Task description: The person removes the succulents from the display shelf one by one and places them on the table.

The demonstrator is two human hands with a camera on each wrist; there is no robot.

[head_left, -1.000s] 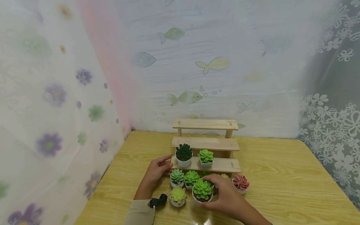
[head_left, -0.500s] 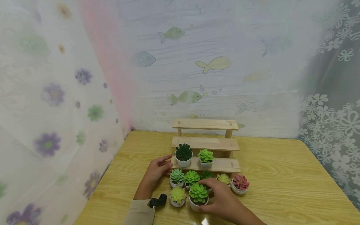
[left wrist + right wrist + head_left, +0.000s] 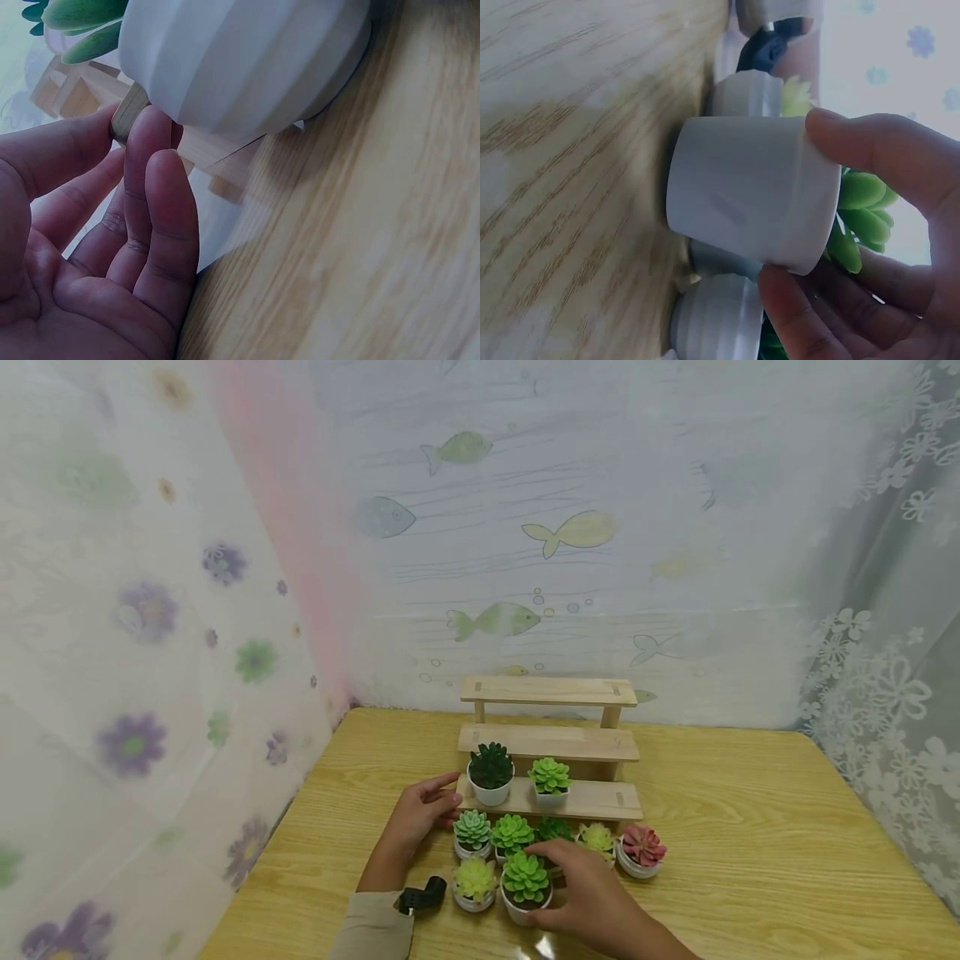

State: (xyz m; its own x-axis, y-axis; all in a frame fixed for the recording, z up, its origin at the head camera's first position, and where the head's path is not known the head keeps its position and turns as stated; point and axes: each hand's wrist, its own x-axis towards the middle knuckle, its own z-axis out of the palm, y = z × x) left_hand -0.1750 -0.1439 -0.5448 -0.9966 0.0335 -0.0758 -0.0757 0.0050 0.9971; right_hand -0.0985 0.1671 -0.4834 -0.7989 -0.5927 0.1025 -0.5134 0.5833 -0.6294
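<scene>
My right hand (image 3: 592,893) holds a bright green potted succulent (image 3: 525,878) by its rim, at the front of a group of pots. In the right wrist view, the thumb and fingers are on opposite sides of its smooth white pot (image 3: 739,187). With my left hand (image 3: 415,817) I pinch the left end of the lowest step of a wooden tiered shelf (image 3: 588,797); the step's end (image 3: 131,112) shows between thumb and fingers in the left wrist view. On that step stand a dark green succulent (image 3: 491,768) and a light green one (image 3: 551,777).
Beside the held pot is a yellow-green succulent (image 3: 474,883). Behind are a pale green succulent (image 3: 472,832), another green one (image 3: 512,835), a dark green one (image 3: 553,829), a yellow one (image 3: 597,839) and a red one (image 3: 642,847). All stand on the wooden table (image 3: 750,827).
My right hand has moved left with the held succulent, bringing it closer to the yellow-green one. More of the yellow and dark green plants behind shows now. The left hand has stayed put.
</scene>
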